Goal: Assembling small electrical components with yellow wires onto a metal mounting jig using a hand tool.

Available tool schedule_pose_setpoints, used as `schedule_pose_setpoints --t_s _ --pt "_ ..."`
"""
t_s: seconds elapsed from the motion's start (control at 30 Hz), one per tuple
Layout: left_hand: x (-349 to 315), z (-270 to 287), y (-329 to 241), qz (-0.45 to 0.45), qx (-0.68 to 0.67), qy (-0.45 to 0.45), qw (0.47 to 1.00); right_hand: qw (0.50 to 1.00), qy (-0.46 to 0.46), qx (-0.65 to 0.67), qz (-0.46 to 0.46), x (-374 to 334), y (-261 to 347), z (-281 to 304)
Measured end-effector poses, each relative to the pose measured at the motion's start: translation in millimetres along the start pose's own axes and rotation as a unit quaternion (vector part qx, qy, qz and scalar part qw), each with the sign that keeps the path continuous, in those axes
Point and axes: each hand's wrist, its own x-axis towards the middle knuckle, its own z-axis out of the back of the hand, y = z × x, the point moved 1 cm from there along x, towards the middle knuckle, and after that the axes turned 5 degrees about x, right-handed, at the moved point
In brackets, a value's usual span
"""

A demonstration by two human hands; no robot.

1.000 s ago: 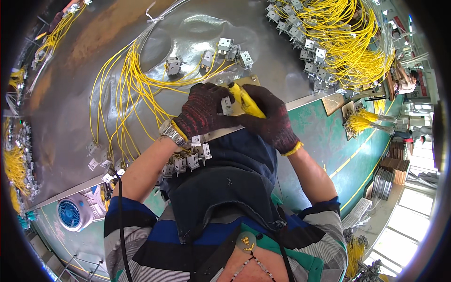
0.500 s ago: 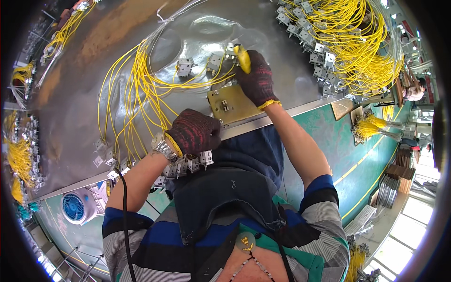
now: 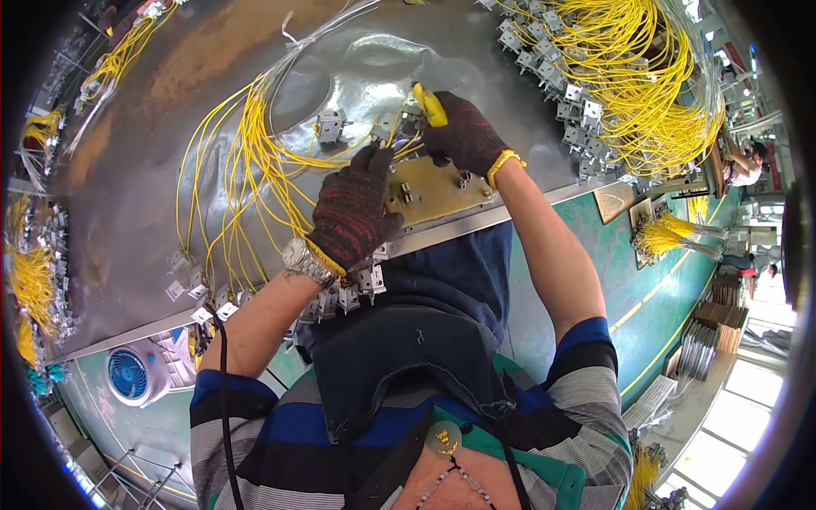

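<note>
My right hand (image 3: 466,136), in a dark red-black knit glove, is closed round a short, rounded yellow piece (image 3: 430,106) whose kind I cannot make out. It is over the far edge of a brass-coloured plate fixture (image 3: 442,194), beside small metal blocks. My left hand (image 3: 355,208), gloved alike, stretches its fingers toward a metal block (image 3: 383,127) and the yellow wires (image 3: 327,160) leading to it; its fingertips partly cover the wires. Another metal block (image 3: 331,126) sits to the left on the metal table (image 3: 170,204). More blocks (image 3: 348,296) hang at the near edge under my left wrist.
A large heap of yellow wires (image 3: 654,93) with metal blocks lies at the right of the table. More wire bundles (image 3: 34,285) lie at the far left. A black cable (image 3: 224,399) runs past my left arm. A blue-white fan (image 3: 132,374) stands below the table edge.
My left hand has moved away from me, from the near edge up to the wires, and its fingers have stretched out. My right hand has shifted slightly right, uncovering more of the plate.
</note>
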Motion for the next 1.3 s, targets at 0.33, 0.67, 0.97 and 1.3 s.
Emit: schedule_pose_setpoints --t_s 0.33,0.67,0.97,1.3 --pt "22.2 -6.0 12.2 0.071 -0.045 0.055 0.995 0.996 -0.035 -0.021 -0.076 16.9 18.0 0.5" --pt "10.4 -3.0 13.9 0.049 -0.026 0.007 0.998 0.994 0.019 0.004 -0.111 -16.3 12.1 8.0" --pt "22.7 -16.2 11.8 -0.002 0.064 0.020 0.998 0.987 -0.008 -0.160 -0.009 -48.3 4.0 -27.1" --pt "30.2 -20.0 20.1 -0.042 0.025 -0.029 0.998 0.974 0.029 0.195 -0.109 -61.9 -22.7 -16.1"
